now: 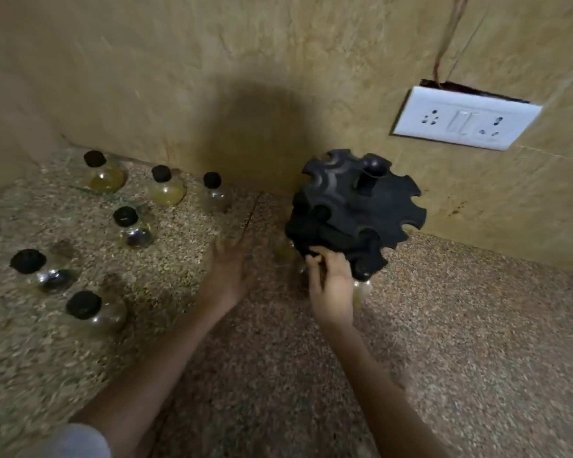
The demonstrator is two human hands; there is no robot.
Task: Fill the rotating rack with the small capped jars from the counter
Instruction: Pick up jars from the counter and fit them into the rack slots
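Blurred left hand (231, 269) hovers spread; right hand (332, 281) pinches the black rack (354, 209), hiding a jar (362, 290) beneath it.

Two bare forearms come up from the lower edge of the view, each ending in a bare hand: the left hand (230, 269) is smeared by motion blur, the right hand (331, 282) is sharper, its fingers (313, 259) slim and without rings. Both wrists are uncovered, with no watch or band. A pale grey sleeve (76, 441) shows at the left upper arm.
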